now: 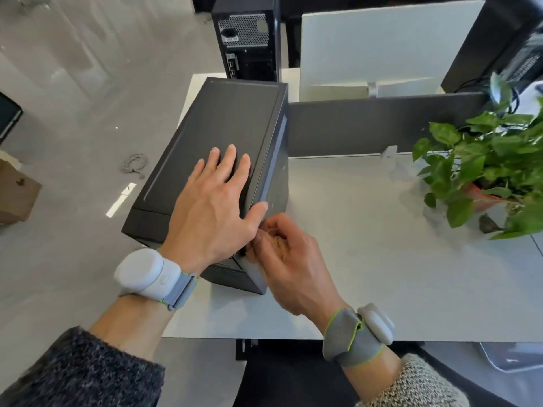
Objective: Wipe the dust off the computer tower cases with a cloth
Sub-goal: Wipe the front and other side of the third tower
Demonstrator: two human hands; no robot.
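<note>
1. Scanning from the far left, I see a brown cardboard box (17, 192) on the grey floor (73, 83). A coil of pale cable (134, 166) lies on the floor nearer the desk.
2. My left hand (211, 201) lies flat on the upper face of the computer tower (223, 127). Its fingers are straight and a little spread, and the thumb reaches to the tower's right-hand edge. It grasps nothing and only presses down. A white wrist device (144, 273) on a grey strap sits just behind it.
3. The black tower rests at the left end of the white desk (367, 245), with its broad panel facing up and one narrow end toward me.
4. Behind it a second tower (246, 36) stands upright, its rear panel of vents and ports turned my way. I cannot tell what it stands on.
5. My right hand (291, 259) is curled tightly round a tan cloth (274, 239) and holds it against the tower's right side near the closest corner, just beneath my left thumb. Most of the cloth is hidden inside the fist. A second strap and sensor (361, 333) wrap that wrist.
6. Further right, a grey partition (382, 124) runs across the desk, with a white panel (382, 45) beyond it.
7. At the far right a leafy green plant (484, 165) in a reddish pot stands on the desk, well apart from the tower. A dark monitor (499, 39) fills the top corner.
</note>
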